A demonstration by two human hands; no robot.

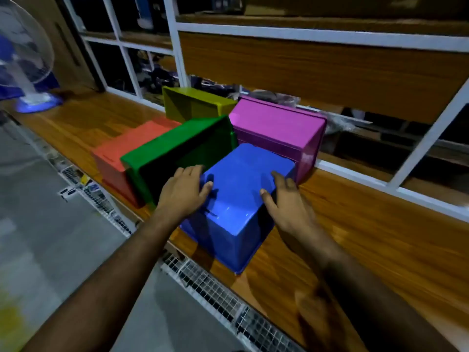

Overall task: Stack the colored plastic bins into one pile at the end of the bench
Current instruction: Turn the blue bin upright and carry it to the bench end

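Blue bin (243, 196): upside down on the wooden bench (380, 240), near the front edge, its flat base facing up; it sits nearest the person, just in front of the pink bin and beside the green one.
Why the two-sided hold: judged from the pose, a hand on each side of the upturned base lets the person lift or turn the bin squarely (it looks too wide for one hand).
Left hand (184, 190): lies on the bin's left upper edge, fingers spread and only slightly bent, thumb on the base top; it touches and presses rather than wraps.
Right hand (284, 199): mirrors it on the right edge, thumb on top, the other fingers reaching down the far side; whether those fingers curl round the edge cannot be told (motion blur).
Green bin (177, 153): tipped on its side, opening toward the person, touching the blue bin's left side.
Orange bin (121, 151): upside down, just left of the green one.
Pink bin (276, 130): behind the blue bin, against the white window frame (355, 184), on its side or inverted, hard to say which.
Yellow bin (195, 102): furthest back, opening toward the viewer.
Progress: no pile yet; all five bins sit apart or side by side.
Fan (25, 59): stands at the bench's far left end.
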